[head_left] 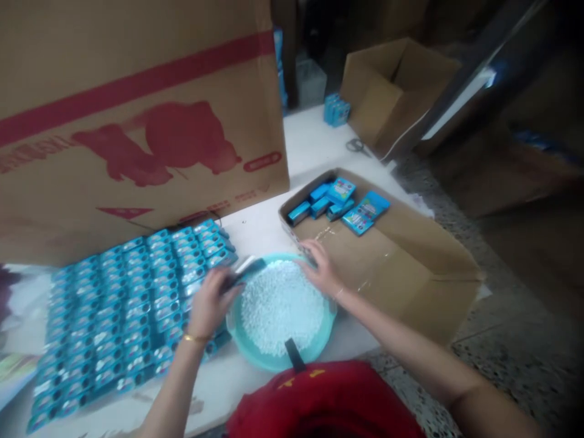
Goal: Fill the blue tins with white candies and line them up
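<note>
My left hand (pixel 210 302) is closed around a small flat dark and white thing (pixel 249 265), which sticks out past the fingers over the left rim of a round turquoise basin (pixel 253 358). Blur hides what kind of thing it is. Small white pellets (pixel 283 307) fill much of the basin. At its upper right edge, my right hand (pixel 323 272) has thumb and fingers apart, the thumb over the pellets. I see nothing held in it. A dark strip (pixel 294 354) crosses the basin's near rim. Left of the basin stand rows of small blue boxes (pixel 128 304).
A big printed carton (pixel 137 109) rises behind the rows. On the right lies a shallow cardboard tray (pixel 410 298) holding several blue boxes (pixel 340 191). Farther back are scissors (pixel 356 146), more blue boxes (pixel 336 111) and an open carton (pixel 371 100) on the white table (pixel 310 137).
</note>
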A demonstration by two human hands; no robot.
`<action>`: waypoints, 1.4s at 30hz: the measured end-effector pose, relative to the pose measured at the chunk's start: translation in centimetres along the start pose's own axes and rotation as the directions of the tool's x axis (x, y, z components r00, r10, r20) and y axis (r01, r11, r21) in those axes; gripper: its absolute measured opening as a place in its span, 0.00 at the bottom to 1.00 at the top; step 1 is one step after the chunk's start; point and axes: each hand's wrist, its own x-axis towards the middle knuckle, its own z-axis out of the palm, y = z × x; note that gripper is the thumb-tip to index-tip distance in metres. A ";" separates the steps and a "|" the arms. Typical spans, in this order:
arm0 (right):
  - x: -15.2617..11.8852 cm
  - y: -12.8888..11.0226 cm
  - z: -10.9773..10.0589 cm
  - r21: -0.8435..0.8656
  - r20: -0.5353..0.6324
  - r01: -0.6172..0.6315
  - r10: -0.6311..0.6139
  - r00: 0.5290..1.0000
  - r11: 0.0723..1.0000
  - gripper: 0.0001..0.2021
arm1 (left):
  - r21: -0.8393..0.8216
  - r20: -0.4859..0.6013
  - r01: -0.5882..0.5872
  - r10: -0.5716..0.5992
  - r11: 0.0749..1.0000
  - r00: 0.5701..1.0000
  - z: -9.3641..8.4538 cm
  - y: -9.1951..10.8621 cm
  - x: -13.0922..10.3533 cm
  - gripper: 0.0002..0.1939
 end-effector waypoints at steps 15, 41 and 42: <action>20.0 17.5 -3.8 -0.865 0.036 -0.130 0.318 0.947 0.484 0.39 | 0.472 0.051 0.350 -0.422 0.809 0.905 5.4 -12.5 2.3 0.28; -7.9 0.4 -10.5 0.740 0.311 -0.535 0.497 0.810 0.408 0.35 | 0.186 0.659 0.166 -0.248 0.968 0.710 6.0 1.6 -11.5 0.12; -8.6 -0.3 -10.0 0.746 0.365 -0.557 0.476 0.801 0.366 0.37 | 0.215 0.677 0.152 -0.259 0.965 0.689 6.1 2.4 -11.7 0.10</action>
